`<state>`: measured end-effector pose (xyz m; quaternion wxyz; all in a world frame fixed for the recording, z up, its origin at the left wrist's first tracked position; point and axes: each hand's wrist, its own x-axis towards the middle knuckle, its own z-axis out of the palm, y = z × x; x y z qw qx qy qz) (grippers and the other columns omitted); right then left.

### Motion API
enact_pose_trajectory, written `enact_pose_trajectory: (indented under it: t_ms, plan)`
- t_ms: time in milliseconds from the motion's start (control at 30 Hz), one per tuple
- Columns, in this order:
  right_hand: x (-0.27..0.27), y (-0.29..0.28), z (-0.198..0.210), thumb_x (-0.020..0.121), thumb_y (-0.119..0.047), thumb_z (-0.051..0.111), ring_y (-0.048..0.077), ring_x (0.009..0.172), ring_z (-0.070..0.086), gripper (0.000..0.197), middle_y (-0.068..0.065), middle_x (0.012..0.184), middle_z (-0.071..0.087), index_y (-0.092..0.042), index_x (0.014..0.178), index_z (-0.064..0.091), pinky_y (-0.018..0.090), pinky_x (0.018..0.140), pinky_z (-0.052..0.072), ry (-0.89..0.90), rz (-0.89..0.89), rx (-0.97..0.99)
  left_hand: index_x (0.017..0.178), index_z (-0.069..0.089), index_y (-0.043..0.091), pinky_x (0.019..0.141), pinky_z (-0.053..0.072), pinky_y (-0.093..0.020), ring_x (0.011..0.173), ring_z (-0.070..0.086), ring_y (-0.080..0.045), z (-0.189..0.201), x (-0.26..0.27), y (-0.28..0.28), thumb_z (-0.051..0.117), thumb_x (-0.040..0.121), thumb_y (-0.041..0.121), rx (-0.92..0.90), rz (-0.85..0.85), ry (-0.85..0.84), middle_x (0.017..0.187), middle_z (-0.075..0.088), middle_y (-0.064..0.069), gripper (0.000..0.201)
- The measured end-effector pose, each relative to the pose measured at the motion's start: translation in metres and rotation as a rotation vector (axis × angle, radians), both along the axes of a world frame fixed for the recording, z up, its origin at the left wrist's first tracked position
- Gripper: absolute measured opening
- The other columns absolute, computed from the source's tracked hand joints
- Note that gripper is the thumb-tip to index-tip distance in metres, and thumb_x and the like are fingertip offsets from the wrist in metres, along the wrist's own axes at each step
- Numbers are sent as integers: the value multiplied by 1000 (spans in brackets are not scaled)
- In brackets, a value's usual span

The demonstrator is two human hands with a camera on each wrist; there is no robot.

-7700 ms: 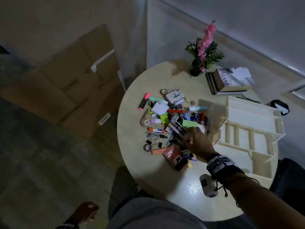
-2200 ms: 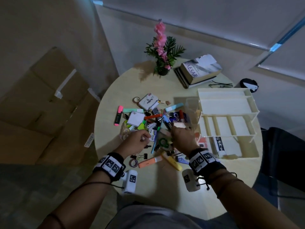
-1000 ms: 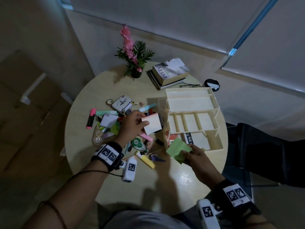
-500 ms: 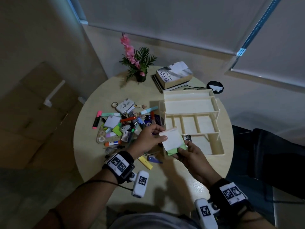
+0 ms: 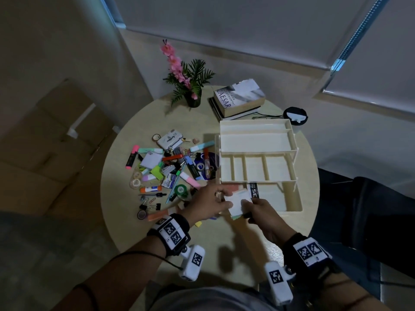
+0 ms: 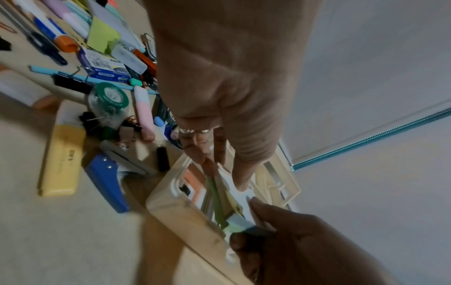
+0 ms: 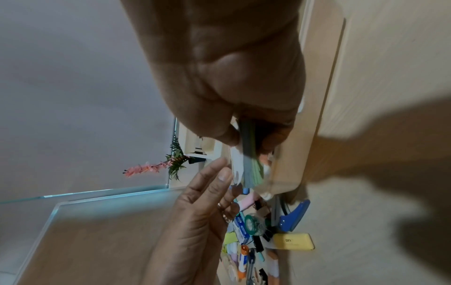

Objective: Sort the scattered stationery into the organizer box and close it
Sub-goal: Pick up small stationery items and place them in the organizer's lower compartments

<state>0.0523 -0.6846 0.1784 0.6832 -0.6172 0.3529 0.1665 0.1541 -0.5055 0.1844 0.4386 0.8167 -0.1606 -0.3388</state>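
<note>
The cream three-tier organizer box [image 5: 292,140] stands open on the right of the round table. At the front left corner of its bottom tier, my right hand [image 5: 249,209] pinches a stack of sticky-note pads [image 5: 235,204], white on top and green beneath. The right wrist view shows thumb and fingers clamping the stack [image 7: 249,167] just above the box wall [image 7: 317,96]. My left hand [image 5: 225,199] touches the stack's left edge with straight fingers [image 7: 223,174]. A black-labelled packet [image 5: 254,191] and an orange item [image 5: 233,188] lie in the bottom tier. Scattered stationery [image 5: 170,169] covers the table's left half.
A yellow bar [image 6: 58,160] and a blue stapler-like tool [image 6: 107,181] lie just left of the box corner [image 6: 185,212]. A flower pot [image 5: 193,97], stacked books [image 5: 238,99] and a black round object [image 5: 295,115] stand at the back. Cardboard boxes [image 5: 56,131] lie on the floor left.
My left hand brought the white pad across onto the green pad held by my right hand. Both hands then lowered the stack to the box's bottom tier corner.
</note>
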Motion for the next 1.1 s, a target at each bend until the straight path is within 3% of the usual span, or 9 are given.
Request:
enact_pose_trajectory:
  t_ms: [133,300,400,533,633,733,900,1000,1100]
  plan:
    - [13,-8,-26,102,-16,62,18,58,56,21,12,77,65,-1,89,69,30,55,44,33,-43,-75,96,66,19,70,50,-19,86,66,-17,-17,4,5,79,89,16,137,117,-135,93,68,5,14]
    - [44,-4,-46,101,-8,61,38,88,75,23,27,101,76,13,102,69,49,84,64,68,-60,-48,116,59,17,75,51,-28,90,68,-18,-31,9,8,80,90,31,271,120,-30,99,70,0,36]
    - [60,5,-44,102,3,55,46,89,75,15,28,92,70,13,94,63,42,70,65,90,-103,51,117,61,11,75,51,-31,92,66,-22,-33,9,5,76,93,27,295,29,-33,102,69,-5,33]
    - [73,17,-48,94,12,51,25,69,61,28,11,70,62,-4,72,58,25,52,49,145,-31,-98,113,63,9,77,55,-35,87,64,-23,-36,11,6,76,94,23,295,-6,-45,97,69,-6,27]
    - [76,28,-49,89,10,50,24,63,59,21,13,67,61,0,73,60,28,52,46,160,-106,-202,115,63,10,74,47,-29,88,63,-20,-36,14,11,76,94,26,280,-40,-27,100,68,-5,29]
    - [73,37,-52,86,5,52,28,63,66,15,17,70,67,7,79,66,37,56,57,104,-192,-176,116,64,12,82,52,-32,96,65,-21,-36,19,20,75,94,26,249,-90,4,103,70,-4,28]
    - [72,43,-55,74,-6,54,35,67,65,21,25,72,66,9,80,66,46,64,55,54,-231,-123,118,66,15,85,52,-29,97,64,-16,-37,37,49,73,96,24,212,-98,4,101,67,3,25]
    - [71,44,-56,79,2,53,41,72,71,23,35,80,72,18,85,68,52,67,60,85,-239,-128,115,70,18,89,56,-32,96,65,-15,-38,56,75,73,96,27,210,-99,-46,94,65,10,22]
    - [71,47,-47,81,11,53,31,68,69,17,23,68,70,19,83,68,36,58,56,125,-218,-176,111,71,18,85,57,-31,96,66,-11,-37,77,102,70,97,24,190,-78,-50,98,68,8,16]
